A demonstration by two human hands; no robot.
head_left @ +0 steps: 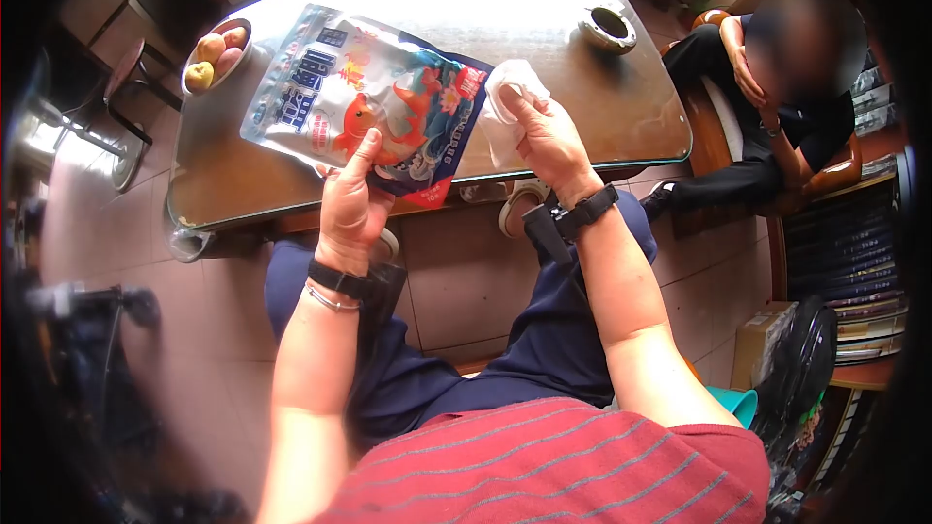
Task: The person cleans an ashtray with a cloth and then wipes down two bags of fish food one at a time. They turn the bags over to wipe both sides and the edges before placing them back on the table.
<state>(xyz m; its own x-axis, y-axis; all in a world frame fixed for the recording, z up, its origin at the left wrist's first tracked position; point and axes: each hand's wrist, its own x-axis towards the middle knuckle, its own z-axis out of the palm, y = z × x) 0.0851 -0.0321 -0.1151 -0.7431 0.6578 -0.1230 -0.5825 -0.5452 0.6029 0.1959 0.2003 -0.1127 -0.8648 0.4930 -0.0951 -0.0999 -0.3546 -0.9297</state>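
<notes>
A shiny printed pouch (325, 87), silver with a red goldfish and blue lettering, is tilted above the near part of the table. My left hand (357, 199) grips its lower edge, thumb on the front and fingers behind. Just right of the pouch, my right hand (549, 141) pinches a crumpled white cloth or tissue (503, 131) between thumb and fingers. The cloth hangs down beside the pouch's right edge. Both wrists wear black straps.
A glass-topped table (592, 126) bears a bowl (245, 50) of several round fruits at the left and a round dish (609, 31) at the right. A person (777, 97) sits at the right. Books (845, 262) and a cardboard box (760, 340) stand at the lower right.
</notes>
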